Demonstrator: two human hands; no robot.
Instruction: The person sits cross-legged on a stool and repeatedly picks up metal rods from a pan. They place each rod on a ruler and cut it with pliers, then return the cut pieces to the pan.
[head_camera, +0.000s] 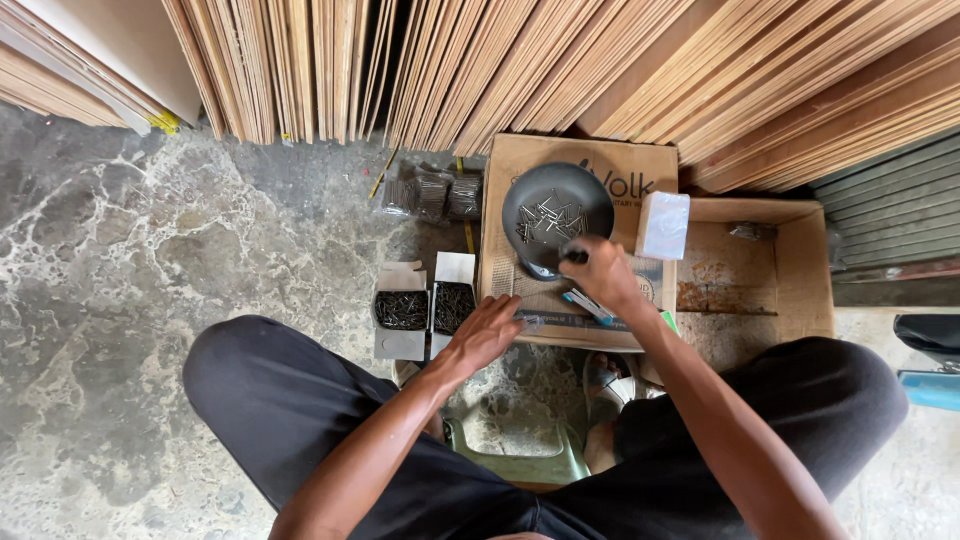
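A dark round pan (556, 215) with a scatter of loose nails (550, 218) in it is seen resting on a flat cardboard box (590, 165), just in front of stacked plywood sheets (560, 70). Its short handle, at the near rim, is gripped by the right hand (605, 275), the fingers closed round it. The pan is judged stiff and fairly light, though weighted by its load; it is best taken by that handle and kept level, since the nails are loose and would slide or spill if it were tipped. The nails themselves are thin, hard and sharp-pointed, so a pinch of a few at a time is called for.

The left hand (487, 335) is laid at the box's near edge, fingers loosely curled over a small clear bag (533, 322); whether the bag is actually pinched cannot be told. A blue-and-white strip (588, 305) lies just beside it on the box. To the left, on the stone floor (150, 260), two small open cartons (425, 308) filled with dark nails are set side by side, with bagged nails (432, 195) behind them. A white packet (664, 225) is propped between the box and an open carton (770, 280).
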